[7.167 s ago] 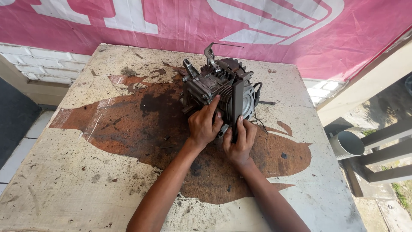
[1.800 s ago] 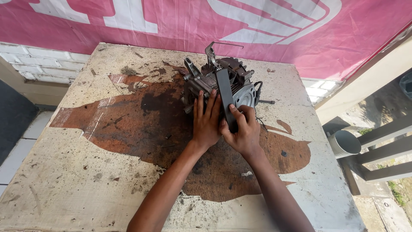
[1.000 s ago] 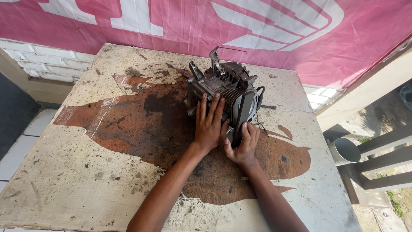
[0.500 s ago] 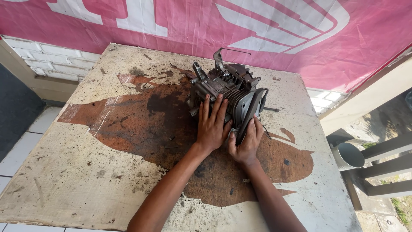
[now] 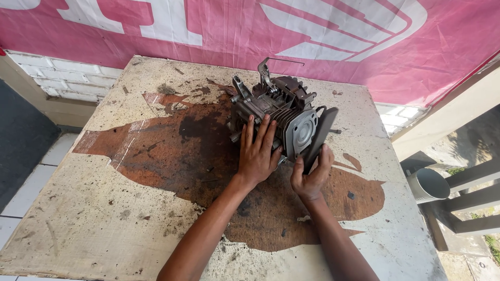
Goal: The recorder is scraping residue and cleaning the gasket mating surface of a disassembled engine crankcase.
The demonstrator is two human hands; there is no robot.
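Note:
A small grey metal engine block [image 5: 276, 112] with cooling fins and a round cylinder opening stands on a worn, oil-stained table [image 5: 104, 208]. My left hand [image 5: 258, 153] lies flat against the engine's near side, fingers spread and pointing up. My right hand [image 5: 311, 174] grips the lower end of a flat dark cover plate [image 5: 320, 136], which leans tilted just to the right of the cylinder face, apart from it at the top.
A pink and white banner [image 5: 312, 36] hangs behind the table. A white brick wall [image 5: 57, 78] is at the back left. To the right, past the table edge, are a grey pipe end [image 5: 429, 183] and metal bars [image 5: 474, 192].
The dark plate, earlier held against the cylinder face, has swung away to the right in my right hand, baring the round cylinder opening. My left hand has stayed on the engine.

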